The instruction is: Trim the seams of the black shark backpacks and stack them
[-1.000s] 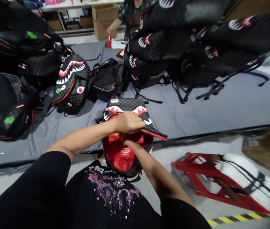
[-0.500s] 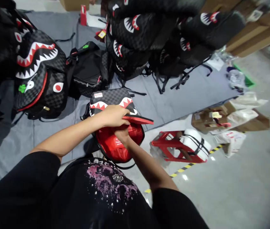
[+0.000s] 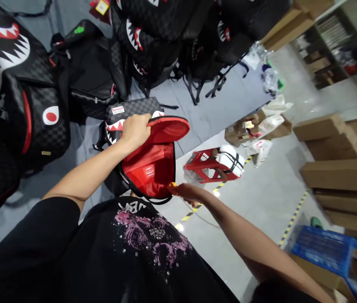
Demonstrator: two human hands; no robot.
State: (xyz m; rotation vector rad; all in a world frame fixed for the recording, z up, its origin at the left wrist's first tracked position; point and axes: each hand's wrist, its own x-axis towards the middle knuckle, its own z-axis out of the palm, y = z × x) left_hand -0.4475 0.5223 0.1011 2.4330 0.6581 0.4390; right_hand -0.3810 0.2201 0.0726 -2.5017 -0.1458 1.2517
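A black checkered backpack [image 3: 132, 110] with a shark-mouth print and red lining lies unzipped at the table's near edge. My left hand [image 3: 136, 129] is closed on the edge of its front flap [image 3: 170, 128], which is lifted and shows its red inner side. A white printed label [image 3: 149, 171] is visible inside on the lining. Beside the bag's right rim, my right hand [image 3: 188, 192] is closed around a small orange thing [image 3: 172, 185], too small and blurred to name. The bag's far side is partly hidden by my left hand.
Similar backpacks [image 3: 50, 115] crowd the grey-covered table [image 3: 210, 105] on the left and at the back. A red stool [image 3: 208, 164] with a white bundle, an open carton [image 3: 241, 128], stacked cartons [image 3: 339, 176] and a blue crate [image 3: 323, 248] stand on the floor.
My right hand has come out of the bag and moved right, now with an orange thing in it. The flap is raised higher in my left hand. The view has swung right.
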